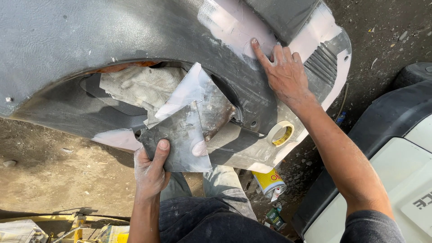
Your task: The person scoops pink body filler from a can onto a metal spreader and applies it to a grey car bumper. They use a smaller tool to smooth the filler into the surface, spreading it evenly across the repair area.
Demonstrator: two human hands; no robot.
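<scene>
Head view — dirt ground [54, 166]; left hand [150, 168] grips putty boards [180, 135]; right hand [283, 72] (fingers spread) flat on grey bumper [90, 36].

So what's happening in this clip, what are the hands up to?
A person is bent over a grey car body panel patched with pale filler. The right hand presses flat on a filler patch near the panel's end, fingers spread. The left hand holds a flat metal spreader board smeared with filler, with a second scraper blade on top. A roll of masking tape sits on the panel, and a yellow can lies on the dirt below.
</scene>
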